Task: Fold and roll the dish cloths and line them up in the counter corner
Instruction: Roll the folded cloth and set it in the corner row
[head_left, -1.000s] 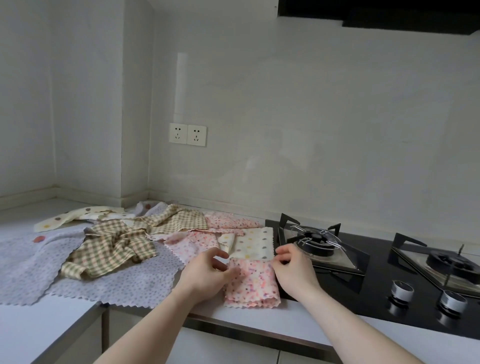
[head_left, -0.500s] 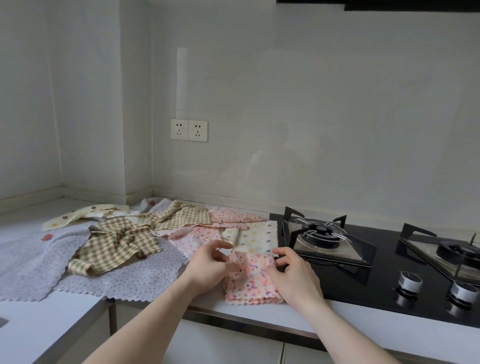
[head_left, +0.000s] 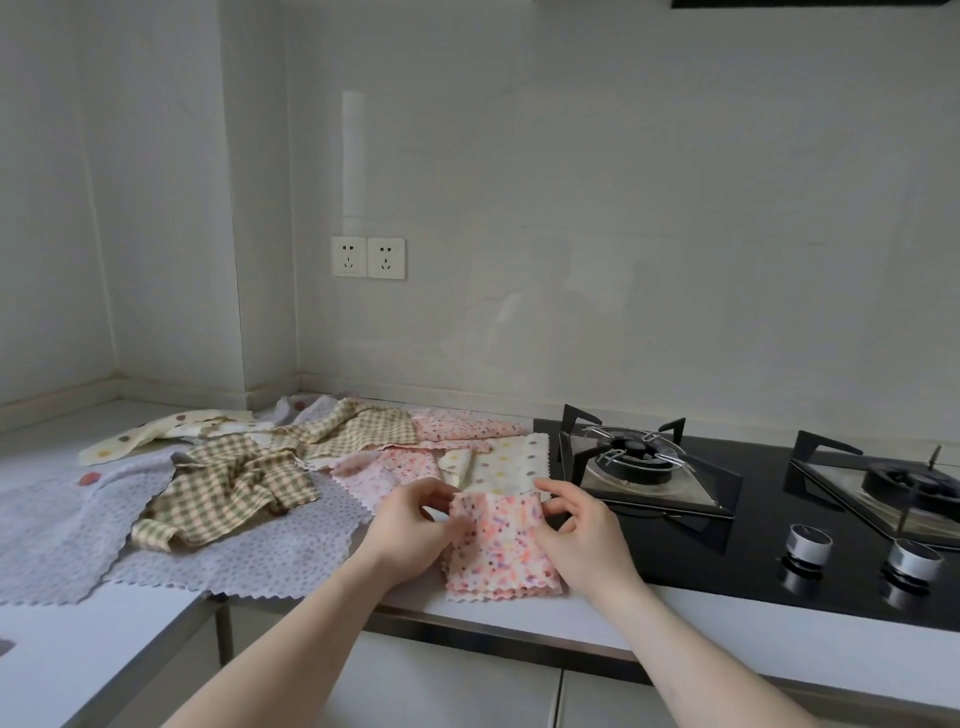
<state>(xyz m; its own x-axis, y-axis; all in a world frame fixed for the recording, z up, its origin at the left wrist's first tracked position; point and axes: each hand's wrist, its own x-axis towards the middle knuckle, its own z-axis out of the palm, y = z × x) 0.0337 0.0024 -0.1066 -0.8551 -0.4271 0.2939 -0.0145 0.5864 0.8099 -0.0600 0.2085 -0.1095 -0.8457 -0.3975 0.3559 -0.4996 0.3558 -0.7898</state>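
Observation:
A folded pink speckled dish cloth (head_left: 498, 551) lies near the counter's front edge. My left hand (head_left: 410, 525) pinches its far left corner and my right hand (head_left: 582, 530) pinches its far right corner; that far edge is lifted and curls toward me. Behind it lie a cream dotted cloth (head_left: 509, 462), more pink cloths (head_left: 384, 467) and a crumpled green checked cloth (head_left: 228, 488) on grey cloths (head_left: 260, 551). The counter corner (head_left: 119, 400) holds no cloth.
A black gas hob (head_left: 753, 525) with two burners and two knobs lies right beside the pink cloth. Two wall sockets (head_left: 368, 257) sit above the counter. Another cream dotted cloth (head_left: 156, 431) lies toward the corner.
Both hands have drawn the pink cloth's far edge up and toward me, so it now curls over. The camera has come closer.

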